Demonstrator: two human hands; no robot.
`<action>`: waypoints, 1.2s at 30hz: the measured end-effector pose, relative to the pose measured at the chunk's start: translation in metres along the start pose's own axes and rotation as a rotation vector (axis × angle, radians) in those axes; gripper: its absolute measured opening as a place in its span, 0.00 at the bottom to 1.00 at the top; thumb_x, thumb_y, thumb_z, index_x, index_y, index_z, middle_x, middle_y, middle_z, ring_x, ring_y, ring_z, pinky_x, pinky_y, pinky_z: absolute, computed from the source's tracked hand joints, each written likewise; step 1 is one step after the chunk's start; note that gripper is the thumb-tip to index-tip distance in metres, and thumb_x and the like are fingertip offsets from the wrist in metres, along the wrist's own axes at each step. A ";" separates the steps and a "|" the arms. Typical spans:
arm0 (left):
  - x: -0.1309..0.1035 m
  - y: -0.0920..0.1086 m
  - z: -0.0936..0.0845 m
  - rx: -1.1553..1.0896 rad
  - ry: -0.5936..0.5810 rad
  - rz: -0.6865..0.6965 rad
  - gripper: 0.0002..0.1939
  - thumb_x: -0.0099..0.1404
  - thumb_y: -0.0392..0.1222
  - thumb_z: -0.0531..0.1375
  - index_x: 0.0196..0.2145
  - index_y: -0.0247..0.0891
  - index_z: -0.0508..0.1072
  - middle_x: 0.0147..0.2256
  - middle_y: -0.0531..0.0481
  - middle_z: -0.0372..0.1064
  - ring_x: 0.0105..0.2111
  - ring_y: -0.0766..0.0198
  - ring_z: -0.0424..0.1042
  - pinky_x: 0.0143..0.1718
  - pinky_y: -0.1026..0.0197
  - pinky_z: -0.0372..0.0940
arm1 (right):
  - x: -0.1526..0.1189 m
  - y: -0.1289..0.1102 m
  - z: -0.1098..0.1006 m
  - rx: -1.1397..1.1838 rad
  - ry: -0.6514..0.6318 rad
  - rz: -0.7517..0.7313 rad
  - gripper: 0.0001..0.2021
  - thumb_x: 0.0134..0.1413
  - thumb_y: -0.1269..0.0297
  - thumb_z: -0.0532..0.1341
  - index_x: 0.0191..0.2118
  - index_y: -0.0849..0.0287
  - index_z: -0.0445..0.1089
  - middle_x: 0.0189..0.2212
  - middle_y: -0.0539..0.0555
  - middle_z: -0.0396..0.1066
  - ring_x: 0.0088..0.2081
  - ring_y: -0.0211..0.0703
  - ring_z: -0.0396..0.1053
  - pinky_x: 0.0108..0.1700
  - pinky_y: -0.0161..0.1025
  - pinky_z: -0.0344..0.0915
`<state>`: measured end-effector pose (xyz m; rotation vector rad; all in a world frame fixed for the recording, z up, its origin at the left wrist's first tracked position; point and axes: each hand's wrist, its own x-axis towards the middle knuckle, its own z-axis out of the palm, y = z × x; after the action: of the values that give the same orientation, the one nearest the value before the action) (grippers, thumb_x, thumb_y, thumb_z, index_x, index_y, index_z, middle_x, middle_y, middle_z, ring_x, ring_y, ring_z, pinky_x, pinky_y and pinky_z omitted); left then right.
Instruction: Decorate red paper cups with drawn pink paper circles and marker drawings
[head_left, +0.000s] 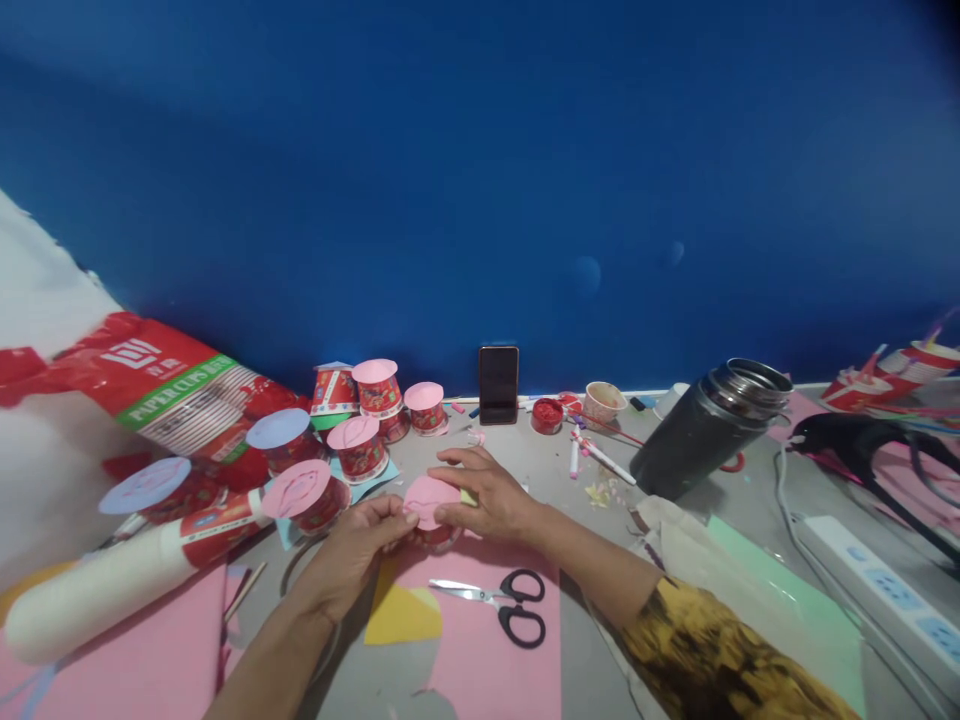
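Between my two hands is a small red paper cup (435, 540), upside down, with a round pink paper disc (431, 495) on its upturned base. My left hand (367, 545) pinches the disc's left edge between thumb and fingers. My right hand (487, 500) grips the right side, its thumb on the disc and fingers behind; a bit of yellow shows under them. Black-handled scissors (491, 597) lie partly open on a pink sheet (499, 665) just in front of the cup. A yellow paper piece (401, 612) rests at the sheet's left.
Several red cups topped with paper discs (356, 435) stand on the left, near a paper-cup bag (187, 385) and a stack of cups (112, 590). A phone (499, 385) leans on the blue wall. A dark flask (709, 430), glue gun (862, 440) and power strip (885, 580) are right.
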<state>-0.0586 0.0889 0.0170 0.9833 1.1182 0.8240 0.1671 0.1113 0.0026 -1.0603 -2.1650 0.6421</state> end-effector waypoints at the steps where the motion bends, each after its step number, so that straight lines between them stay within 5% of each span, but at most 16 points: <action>1: 0.001 -0.001 -0.001 -0.010 0.000 -0.007 0.23 0.46 0.55 0.77 0.25 0.36 0.74 0.24 0.49 0.72 0.27 0.61 0.71 0.34 0.54 0.70 | 0.000 0.000 0.000 0.000 0.001 -0.002 0.26 0.59 0.50 0.71 0.61 0.50 0.75 0.66 0.60 0.66 0.66 0.57 0.62 0.67 0.54 0.60; 8: 0.001 -0.001 -0.001 -0.080 -0.053 -0.071 0.21 0.48 0.53 0.78 0.26 0.37 0.74 0.29 0.46 0.76 0.32 0.58 0.76 0.41 0.54 0.71 | 0.001 -0.004 -0.001 0.001 -0.004 0.026 0.26 0.59 0.51 0.71 0.60 0.53 0.76 0.66 0.62 0.67 0.67 0.57 0.61 0.67 0.53 0.60; 16: -0.004 0.009 -0.008 0.282 0.006 0.115 0.24 0.53 0.61 0.72 0.27 0.40 0.69 0.23 0.54 0.68 0.25 0.63 0.68 0.28 0.61 0.62 | 0.001 -0.004 -0.005 0.097 0.101 0.025 0.25 0.61 0.51 0.69 0.61 0.53 0.75 0.64 0.60 0.69 0.65 0.53 0.64 0.68 0.52 0.61; 21: -0.008 0.007 0.007 0.383 0.168 0.237 0.32 0.47 0.54 0.75 0.47 0.42 0.71 0.41 0.46 0.77 0.41 0.50 0.77 0.40 0.52 0.72 | 0.001 -0.002 -0.005 0.074 0.088 0.017 0.24 0.61 0.51 0.69 0.60 0.51 0.76 0.65 0.59 0.68 0.66 0.54 0.62 0.68 0.53 0.60; 24: -0.011 -0.001 0.022 0.460 0.302 0.339 0.40 0.45 0.50 0.75 0.55 0.45 0.68 0.55 0.41 0.72 0.51 0.44 0.75 0.49 0.46 0.73 | 0.000 -0.004 -0.005 0.067 0.055 0.030 0.24 0.61 0.50 0.69 0.60 0.52 0.76 0.67 0.60 0.65 0.68 0.56 0.60 0.68 0.55 0.59; 36: 0.001 -0.012 0.021 0.564 0.281 0.356 0.40 0.57 0.52 0.69 0.63 0.43 0.62 0.59 0.37 0.70 0.56 0.42 0.73 0.61 0.40 0.65 | 0.002 -0.009 -0.011 0.066 0.040 0.071 0.22 0.60 0.53 0.70 0.57 0.55 0.77 0.66 0.61 0.66 0.68 0.57 0.60 0.69 0.55 0.59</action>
<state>-0.0370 0.0808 0.0079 1.6049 1.4847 0.9733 0.1696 0.1091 0.0171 -1.1103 -2.0656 0.7137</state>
